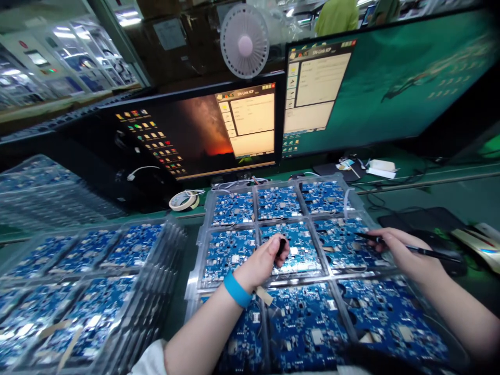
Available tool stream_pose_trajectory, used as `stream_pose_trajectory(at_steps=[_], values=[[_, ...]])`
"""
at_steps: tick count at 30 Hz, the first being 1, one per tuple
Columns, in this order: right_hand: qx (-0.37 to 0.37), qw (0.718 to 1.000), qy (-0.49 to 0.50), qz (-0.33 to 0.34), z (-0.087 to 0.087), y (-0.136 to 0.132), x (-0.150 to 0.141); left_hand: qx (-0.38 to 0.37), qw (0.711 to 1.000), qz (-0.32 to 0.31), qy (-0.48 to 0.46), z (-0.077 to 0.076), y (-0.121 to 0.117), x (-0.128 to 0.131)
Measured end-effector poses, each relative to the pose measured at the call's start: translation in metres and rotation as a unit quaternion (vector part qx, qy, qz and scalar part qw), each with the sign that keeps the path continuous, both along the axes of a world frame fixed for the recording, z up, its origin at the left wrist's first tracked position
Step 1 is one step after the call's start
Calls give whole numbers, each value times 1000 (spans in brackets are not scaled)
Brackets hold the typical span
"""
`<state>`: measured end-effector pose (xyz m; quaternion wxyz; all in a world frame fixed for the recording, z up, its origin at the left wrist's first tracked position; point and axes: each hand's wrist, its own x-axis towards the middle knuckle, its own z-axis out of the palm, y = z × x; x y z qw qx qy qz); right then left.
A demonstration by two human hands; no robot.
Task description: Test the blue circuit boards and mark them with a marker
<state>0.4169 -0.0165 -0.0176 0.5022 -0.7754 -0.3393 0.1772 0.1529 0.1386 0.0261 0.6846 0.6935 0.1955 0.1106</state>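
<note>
My left hand point(273, 251) is closed around a small black object point(280, 247), mostly hidden by the fingers. It is over the middle compartment of a clear plastic tray point(255, 229) holding blue circuit boards point(299, 240). A blue wristband point(237, 289) circles that wrist. In my right hand point(404, 252) is a slim black pen point(427, 252), its dark tip pointing left over the circuit board point(344, 240) in the right-hand compartment of the middle row. Whether the tip touches the board I cannot tell. A tan strip point(264, 296) lies below my left hand.
Stacked trays of boards point(148, 276) stand on the left, with more trays point(50, 192) behind. Two monitors point(203, 130) point(383, 94) and a round fan point(245, 46) are at the back. Tape point(183, 200) lies behind the tray; a mouse point(437, 242) and cables lie right.
</note>
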Motion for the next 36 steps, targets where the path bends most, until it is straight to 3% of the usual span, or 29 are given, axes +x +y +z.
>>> stream_pose_trajectory(at_steps=[4, 14, 24, 29, 33, 36], values=[[-13, 999, -14, -44, 7, 1, -2, 38, 999, -7, 9, 1, -1, 1], [-25, 998, -35, 43, 13, -1, 2, 73, 996, -16, 38, 5, -1, 5], [-44, 996, -46, 62, 16, 1, 1, 88, 995, -15, 45, 4, -1, 5], [-8, 997, -27, 71, 15, -4, 5, 100, 993, -20, 53, 5, -2, 4], [21, 999, -29, 30, 30, -7, 3, 140, 988, -25, 55, 5, -2, 2], [33, 998, 22, 42, 51, 0, -16, 176, 982, -26, 63, 3, -3, 1]])
